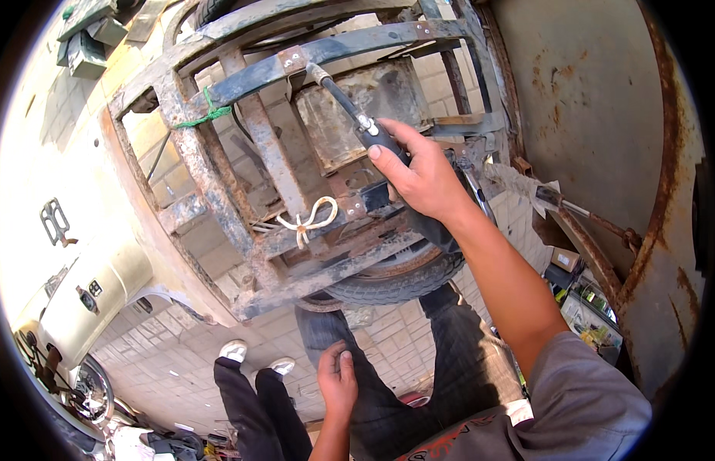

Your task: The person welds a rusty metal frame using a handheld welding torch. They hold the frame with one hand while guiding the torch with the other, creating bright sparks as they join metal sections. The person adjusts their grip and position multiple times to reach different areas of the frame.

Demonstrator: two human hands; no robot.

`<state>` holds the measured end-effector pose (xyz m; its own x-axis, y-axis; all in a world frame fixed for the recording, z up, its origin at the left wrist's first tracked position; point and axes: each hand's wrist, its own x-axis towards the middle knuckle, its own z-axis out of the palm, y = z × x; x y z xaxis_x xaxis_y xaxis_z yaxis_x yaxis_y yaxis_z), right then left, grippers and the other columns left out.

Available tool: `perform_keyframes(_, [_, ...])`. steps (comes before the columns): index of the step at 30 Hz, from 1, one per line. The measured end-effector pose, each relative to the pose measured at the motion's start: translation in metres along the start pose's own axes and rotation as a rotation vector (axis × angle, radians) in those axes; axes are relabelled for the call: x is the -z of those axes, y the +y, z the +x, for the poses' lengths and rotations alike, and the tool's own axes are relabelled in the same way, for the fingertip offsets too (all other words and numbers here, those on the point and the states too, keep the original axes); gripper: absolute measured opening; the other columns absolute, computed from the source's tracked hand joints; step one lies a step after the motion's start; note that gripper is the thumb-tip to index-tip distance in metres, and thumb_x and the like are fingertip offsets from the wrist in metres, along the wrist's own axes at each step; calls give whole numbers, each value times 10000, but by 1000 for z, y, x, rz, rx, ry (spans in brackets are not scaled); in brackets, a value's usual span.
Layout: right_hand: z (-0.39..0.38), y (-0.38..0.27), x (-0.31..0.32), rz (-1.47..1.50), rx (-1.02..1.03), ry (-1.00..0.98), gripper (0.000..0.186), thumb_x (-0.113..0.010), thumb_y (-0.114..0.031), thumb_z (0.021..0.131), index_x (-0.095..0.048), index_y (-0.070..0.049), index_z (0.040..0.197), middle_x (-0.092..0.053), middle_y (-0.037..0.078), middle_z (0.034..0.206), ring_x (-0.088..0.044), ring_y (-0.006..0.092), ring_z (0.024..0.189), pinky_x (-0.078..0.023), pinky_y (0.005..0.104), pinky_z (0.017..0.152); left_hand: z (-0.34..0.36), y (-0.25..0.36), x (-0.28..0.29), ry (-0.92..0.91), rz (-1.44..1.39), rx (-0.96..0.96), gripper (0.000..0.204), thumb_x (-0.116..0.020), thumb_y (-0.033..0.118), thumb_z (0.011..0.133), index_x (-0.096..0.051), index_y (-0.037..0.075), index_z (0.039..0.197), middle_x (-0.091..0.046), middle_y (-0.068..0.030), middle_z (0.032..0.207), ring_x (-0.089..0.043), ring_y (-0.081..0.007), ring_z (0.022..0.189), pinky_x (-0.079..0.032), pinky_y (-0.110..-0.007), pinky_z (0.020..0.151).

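Observation:
My right hand [419, 170] is closed around the black handle of a welding torch [344, 101]. Its bent neck points up and left, and the nozzle tip is at a rusty plate [292, 60] on the dark blue crossbar [254, 79]; whether they touch I cannot tell. Under it lies the rusty metal vehicle frame [208, 173], with a wheel and tyre [403, 280] below its near rail. A cream cord [301, 227] and a green tie [210, 113] are knotted on the frame. Down by my thigh, my left hand [338, 382] is loosely closed, with nothing visible in it.
A large rust-stained metal panel [595, 100] rises at the right. Another person's legs in dark trousers [254, 407] stand at lower left. A cream vehicle body [96, 296] and a bicycle wheel [92, 392] are at far left. Boxes [565, 260] and clutter lie at right.

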<state>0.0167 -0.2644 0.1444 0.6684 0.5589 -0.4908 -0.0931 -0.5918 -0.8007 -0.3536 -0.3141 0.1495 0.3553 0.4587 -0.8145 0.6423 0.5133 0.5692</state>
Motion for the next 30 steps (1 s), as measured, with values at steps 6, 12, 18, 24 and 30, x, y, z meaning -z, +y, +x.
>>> perform_keyframes(6, [7, 5, -4, 91, -23, -28, 461, -621, -245, 870, -518, 56, 1204, -598, 53, 748, -493, 78, 520, -422, 253, 497, 2, 16, 4, -36, 38, 17, 185, -525, 61, 923, -562, -61, 1057, -574, -148, 1102, -562, -204, 1026, -442, -291, 897])
perform_keyframes(12, [-1, -1, -5, -3, 28, -34, 470, -632, -243, 859, -521, 61, 1199, -634, 88, 840, -550, 113, 687, -465, 270, 647, 0, 13, 3, -17, -6, 17, 183, -528, 58, 920, -563, -61, 1055, -579, -152, 1096, -569, -207, 1008, -454, -292, 872])
perform_keyframes(18, [3, 4, -3, -15, 65, -67, 470, -629, -247, 858, -521, 60, 1198, -647, 109, 879, -569, 127, 720, -473, 277, 675, 3, 14, 1, -15, 41, -20, 179, -534, 63, 916, -567, -58, 1045, -588, -162, 1092, -574, -223, 1005, -447, -301, 881])
perform_keyframes(24, [10, 4, -7, 105, -35, -133, 497, -620, -258, 865, -497, 41, 1244, -632, 63, 822, -529, 75, 576, -421, 245, 506, 4, 18, -1, -11, 78, -48, 178, -547, 70, 907, -576, -53, 1032, -604, -167, 1064, -581, -248, 995, -443, -319, 888])
perform_keyframes(30, [14, 6, -10, 236, -46, -129, 474, -615, -231, 880, -494, 26, 1260, -604, 31, 784, -525, 70, 553, -419, 240, 478, 3, 11, -5, -21, 66, -31, 178, -546, 72, 907, -579, -52, 1031, -607, -171, 1069, -583, -253, 995, -447, -329, 886])
